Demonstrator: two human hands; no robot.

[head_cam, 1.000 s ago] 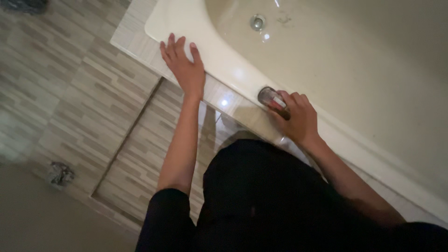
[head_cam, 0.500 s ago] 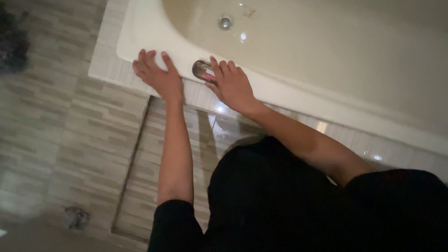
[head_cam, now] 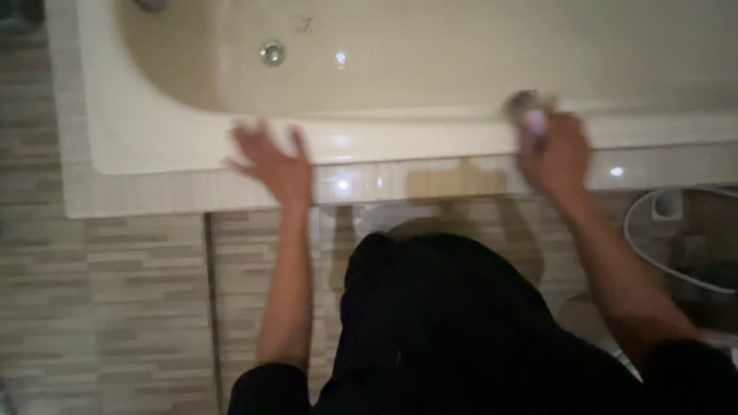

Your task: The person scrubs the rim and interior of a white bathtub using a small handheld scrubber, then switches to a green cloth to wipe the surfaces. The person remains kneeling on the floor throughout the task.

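Two hands are working along a cream bathtub's rim [head_cam: 400, 142]: the right hand [head_cam: 557, 157] is clenching a small, blurred scrubber [head_cam: 529, 111] against the ledge, while the left hand [head_cam: 273, 165] is spreading flat and released on the rim as a brace. Scrubbing well likely means keeping the scrubber pressed flat and the strokes overlapping. The drain [head_cam: 272, 52] is sitting well apart, inside the tub.
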